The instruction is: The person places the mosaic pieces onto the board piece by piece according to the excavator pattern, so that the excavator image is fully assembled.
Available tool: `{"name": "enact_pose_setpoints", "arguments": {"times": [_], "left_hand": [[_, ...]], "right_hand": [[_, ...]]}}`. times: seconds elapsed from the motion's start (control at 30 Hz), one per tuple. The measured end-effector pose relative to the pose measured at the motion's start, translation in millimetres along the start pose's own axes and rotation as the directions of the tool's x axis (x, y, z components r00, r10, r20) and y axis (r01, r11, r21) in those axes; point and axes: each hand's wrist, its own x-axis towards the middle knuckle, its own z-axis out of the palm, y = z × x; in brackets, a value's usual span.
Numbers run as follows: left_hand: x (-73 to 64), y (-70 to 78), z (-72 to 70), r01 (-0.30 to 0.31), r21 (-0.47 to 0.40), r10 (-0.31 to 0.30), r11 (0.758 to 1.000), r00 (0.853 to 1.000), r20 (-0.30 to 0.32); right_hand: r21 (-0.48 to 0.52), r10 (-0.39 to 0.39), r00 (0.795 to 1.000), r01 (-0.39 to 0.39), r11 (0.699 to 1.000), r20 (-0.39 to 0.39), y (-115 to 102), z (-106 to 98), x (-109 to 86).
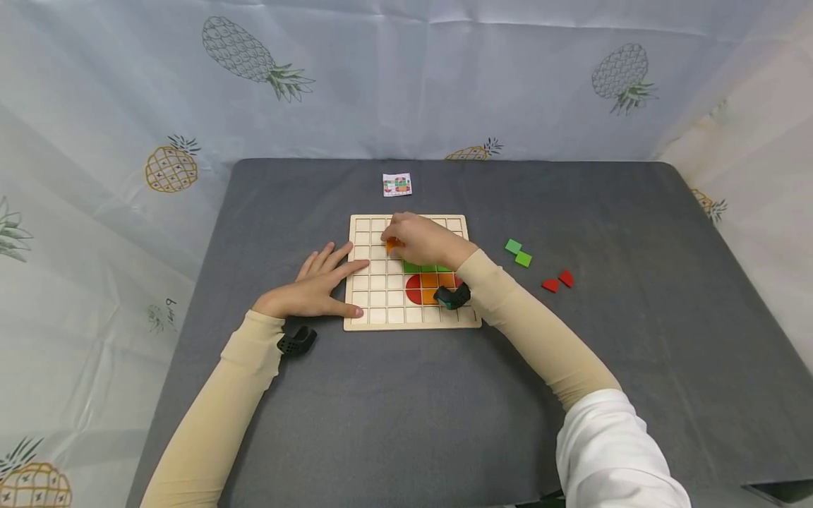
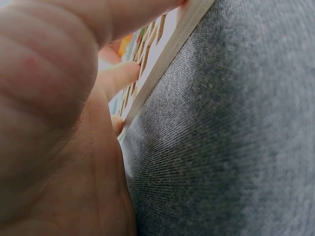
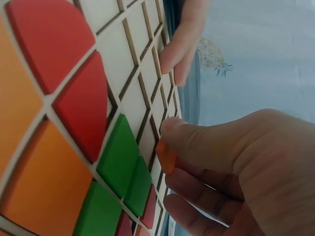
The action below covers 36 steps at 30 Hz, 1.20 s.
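Note:
A wooden grid board [image 1: 377, 299] lies on the table, part filled with red quarter-round pieces [image 1: 413, 288], orange square tiles [image 1: 430, 280] and green square tiles [image 1: 411, 268]. My right hand [image 1: 424, 241] reaches over the board's upper part, pinching a small orange tile [image 3: 166, 157] between thumb and fingers close to the grid. How far that tile sits in a cell is hidden by the fingers. Spread along the board's left edge, my left hand [image 1: 317, 288] touches the frame with straight fingers. The left wrist view shows its palm beside the wooden edge [image 2: 162, 64].
Two loose green tiles [image 1: 518, 252] and two red pieces [image 1: 558, 281] lie on the grey cloth right of the board. Behind the board is a small pattern card [image 1: 396, 185]. A pineapple-print curtain [image 1: 406, 77] hangs at the table's back.

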Motion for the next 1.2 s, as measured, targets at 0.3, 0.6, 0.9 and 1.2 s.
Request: {"name": "enact_pose_setpoints", "arguments": {"times": [0.3,0.6,0.9,1.2], "left_hand": [[0.7,1.1,-0.3,0.002,0.005,-0.002,1.0,1.0,0.0],[-0.6,1.2,-0.8,0.001,0.001,-0.001,1.0,1.0,-0.001],[0.8,2.3,0.2,0.007,0.008,-0.007,1.0,1.0,-0.003],[1.2,1.9,1.5,0.02,-0.003,-0.02,1.0,1.0,-0.011]], "right_hand": [[-0.06,-0.01,1.0,0.012,0.998,0.019,0.4,7.4,-0.1],[-0.111,0.011,1.0,-0.01,0.994,0.008,-0.2,8.4,-1.5],[0.081,0.055,0.993,-0.047,0.996,-0.102,5.9,-13.2,-28.4],[0.206,0.199,0.955,-0.154,0.966,-0.22,40.9,-40.1,-88.2]]}}
